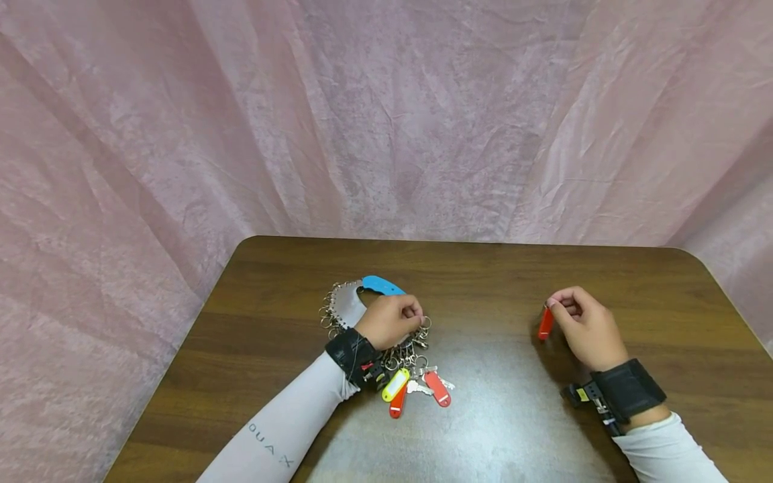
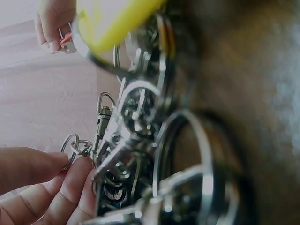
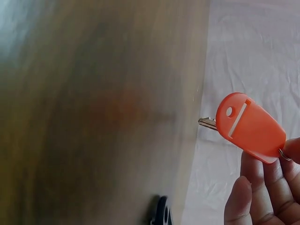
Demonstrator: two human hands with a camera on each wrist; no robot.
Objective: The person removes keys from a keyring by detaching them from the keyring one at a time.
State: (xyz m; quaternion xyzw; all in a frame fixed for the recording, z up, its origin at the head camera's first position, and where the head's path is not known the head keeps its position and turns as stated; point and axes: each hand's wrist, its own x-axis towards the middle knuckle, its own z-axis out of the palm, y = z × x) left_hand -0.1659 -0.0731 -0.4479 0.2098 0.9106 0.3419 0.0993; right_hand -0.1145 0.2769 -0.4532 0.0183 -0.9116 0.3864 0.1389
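Note:
At the middle of the table my left hand (image 1: 391,319) pinches a metal split ring (image 2: 70,151) on a small clasp, between thumb and fingertips. That clasp belongs to a curved grey key holder (image 1: 347,305) with a blue handle (image 1: 383,286), its edge lined with several ring clasps (image 1: 329,312). From its near end hang a yellow tag (image 1: 395,385), red tags (image 1: 437,389) and silver keys (image 1: 419,387). Off to the right, my right hand (image 1: 587,330) holds up an orange-red key tag (image 3: 251,127) by its small ring, with a key (image 3: 207,123) showing behind it.
Both hands work over a brown wooden table (image 1: 278,282) with rounded far corners. A pink curtain (image 1: 423,121) hangs behind its far edge. Black straps with small cameras wrap both wrists, and the left sleeve (image 1: 272,429) is white with lettering.

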